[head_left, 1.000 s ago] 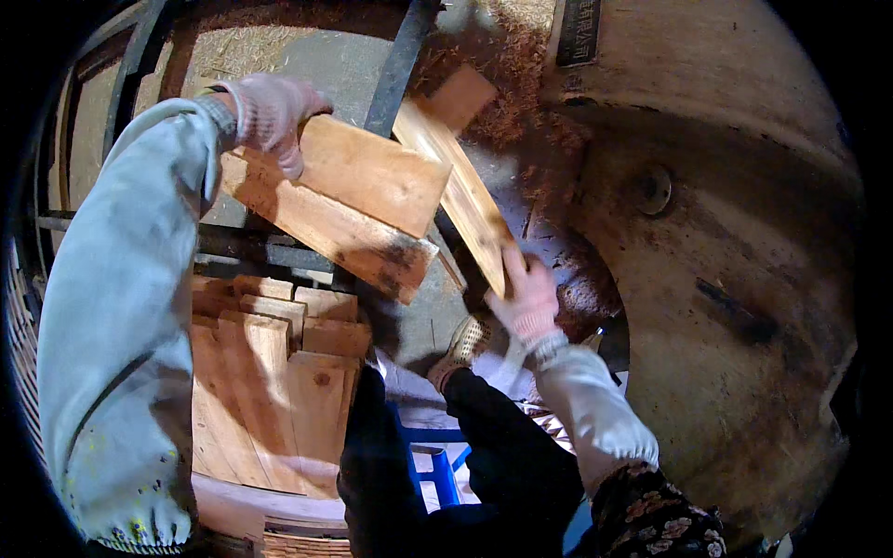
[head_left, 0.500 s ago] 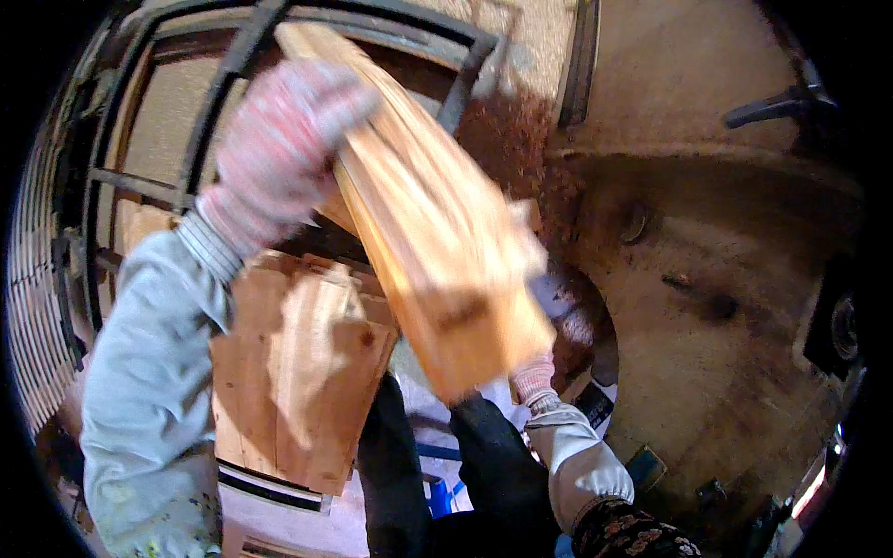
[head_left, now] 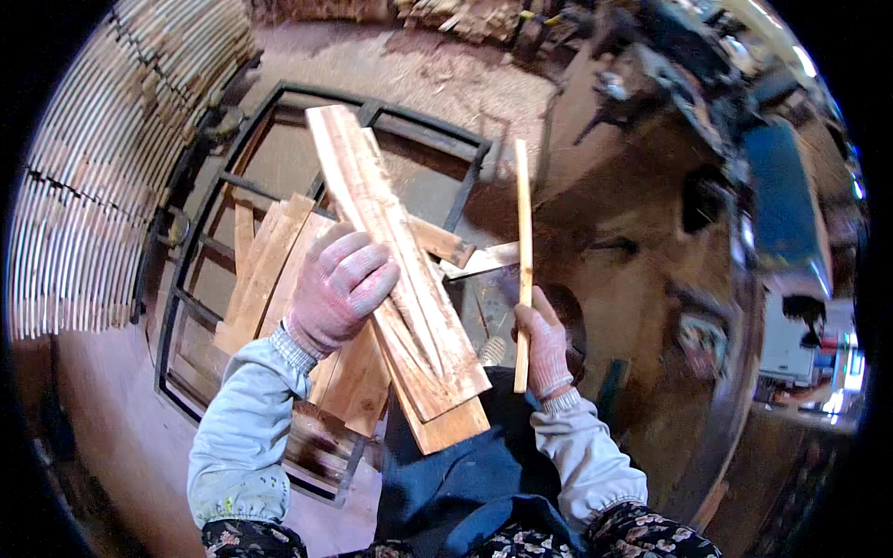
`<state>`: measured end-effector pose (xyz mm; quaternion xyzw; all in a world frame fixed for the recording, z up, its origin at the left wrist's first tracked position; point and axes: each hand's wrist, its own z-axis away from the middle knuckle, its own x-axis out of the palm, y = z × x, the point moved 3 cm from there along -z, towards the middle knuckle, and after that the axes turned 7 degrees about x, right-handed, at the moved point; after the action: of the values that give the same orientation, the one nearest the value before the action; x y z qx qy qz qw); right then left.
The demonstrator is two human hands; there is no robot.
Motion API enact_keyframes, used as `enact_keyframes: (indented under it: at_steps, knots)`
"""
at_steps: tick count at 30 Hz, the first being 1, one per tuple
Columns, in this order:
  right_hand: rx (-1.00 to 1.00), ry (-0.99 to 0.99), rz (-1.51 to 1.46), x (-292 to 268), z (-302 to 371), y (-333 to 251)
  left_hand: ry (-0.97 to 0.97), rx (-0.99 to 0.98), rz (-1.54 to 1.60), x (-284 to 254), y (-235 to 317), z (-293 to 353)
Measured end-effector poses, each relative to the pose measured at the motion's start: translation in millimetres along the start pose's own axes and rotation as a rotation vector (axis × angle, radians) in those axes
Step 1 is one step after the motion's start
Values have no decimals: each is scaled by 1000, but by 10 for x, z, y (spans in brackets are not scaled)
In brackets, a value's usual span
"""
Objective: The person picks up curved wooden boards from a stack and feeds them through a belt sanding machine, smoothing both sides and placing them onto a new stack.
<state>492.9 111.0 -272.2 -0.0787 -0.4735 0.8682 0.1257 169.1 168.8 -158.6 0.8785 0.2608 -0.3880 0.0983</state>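
My left hand (head_left: 341,286), in a pink and white work glove, is closed round the left edge of a small stack of rough wooden boards (head_left: 391,251). At least two boards lie in that stack, the lower one showing past the near end. It is held tilted in front of my lap. In my right hand (head_left: 545,339), also gloved, a narrow wooden strip (head_left: 524,232) stands nearly upright, seen on its edge and apart from the stack. Below the left hand, more loose boards (head_left: 358,377) lie across a dark metal frame (head_left: 279,93), partly hidden by my arm and the held boards.
At the far left rises a tall stack of many thin wooden slats (head_left: 88,232). A blue box-like object (head_left: 781,195) and assorted equipment stand at the right. Wood scraps (head_left: 456,14) lie along the far edge. Brown floor (head_left: 651,288) stretches to my right.
My view has swung and takes in more of the room. The left hand still grips the boards. My right hand, earlier low near their near end, now holds a strip upright to the right.
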Motion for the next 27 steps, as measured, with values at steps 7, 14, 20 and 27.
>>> enact_keyframes:
  at_steps: [7,14,20,27]
  knots:
    - [-505,126,536,-1442,2401,-1016,82,76,-167,-401,1167,-775]
    - [-595,697,1133,-2885,4012,-754,152,269,-110,-614,1659,-1357]
    - [-477,860,1424,-3510,4434,-34,45,504,13,-435,2322,-1800]
    - [-634,766,1266,-3436,2223,-1114,-118,704,-34,-516,2360,-2367]
